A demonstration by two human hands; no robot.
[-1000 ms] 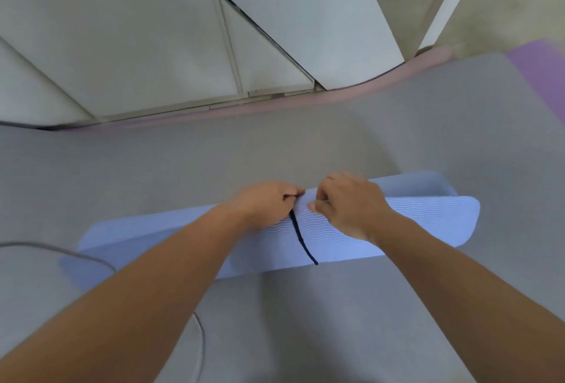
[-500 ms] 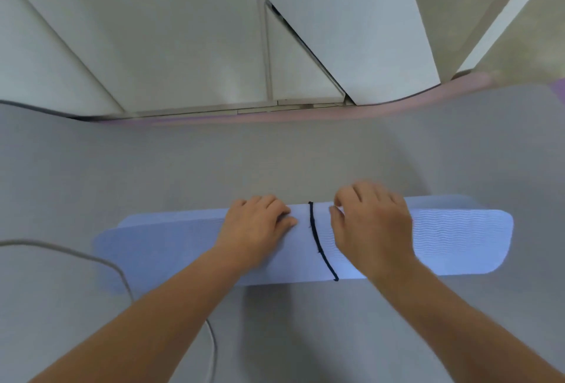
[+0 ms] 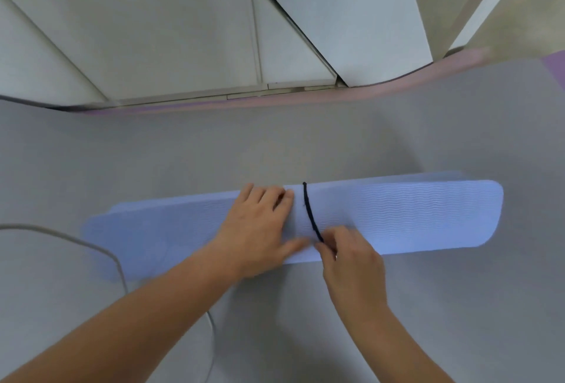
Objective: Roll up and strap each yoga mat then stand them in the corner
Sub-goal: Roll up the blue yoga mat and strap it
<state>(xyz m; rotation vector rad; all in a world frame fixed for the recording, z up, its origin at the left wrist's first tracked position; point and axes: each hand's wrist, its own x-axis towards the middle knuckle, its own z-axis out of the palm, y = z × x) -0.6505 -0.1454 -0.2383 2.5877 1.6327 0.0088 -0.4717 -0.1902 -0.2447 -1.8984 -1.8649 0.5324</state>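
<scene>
You have a rolled light-blue foam yoga mat (image 3: 412, 214) with a fine wavy ribbed pattern. Your thin cord strap (image 3: 307, 211) is solid black. The flat floor mat (image 3: 214, 150) is plain grey, bordered pink-lilac at the far edge; the wall panels (image 3: 153, 31), off-white.

No text, label, brand, number or sign is legible. The rolled blue mat (image 3: 412, 214) shows only a wavy embossed texture; the black strap (image 3: 308, 211) around it is unmarked.
</scene>
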